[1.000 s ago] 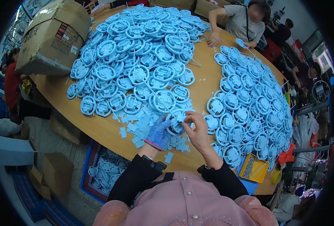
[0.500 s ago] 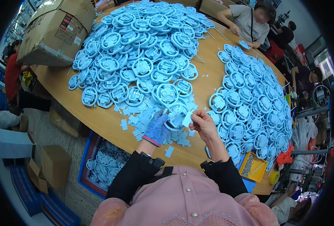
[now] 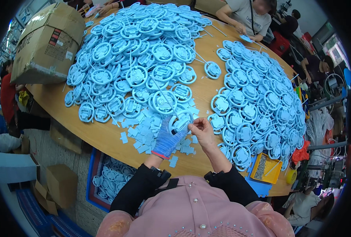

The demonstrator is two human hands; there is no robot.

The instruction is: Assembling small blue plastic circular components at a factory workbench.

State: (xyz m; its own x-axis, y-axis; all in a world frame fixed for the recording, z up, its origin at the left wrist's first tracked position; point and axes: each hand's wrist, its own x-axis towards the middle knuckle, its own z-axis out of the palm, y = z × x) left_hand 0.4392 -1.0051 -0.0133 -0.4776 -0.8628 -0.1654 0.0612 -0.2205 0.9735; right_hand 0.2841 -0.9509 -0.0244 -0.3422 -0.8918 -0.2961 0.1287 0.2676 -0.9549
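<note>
Your forearms point(image 3: 134, 189) angle inward from both sides, black-sleeved to the wrists; your left hand point(image 3: 167, 138), blue-gloved, reaches forward with curled fingers, while your bare right hand point(image 3: 203, 132) leans leftward beside it, thumb and forefinger drawn together

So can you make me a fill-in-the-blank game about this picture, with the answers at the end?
1. Of the left hand and the right hand, only the ____ one wears a glove.
2. The round piece in the gloved hand is light ____.
3. The tray near the right edge of the table is ____.
4. The big box at the upper left is made of ____.

Missing words: left; blue; yellow; cardboard.
</note>
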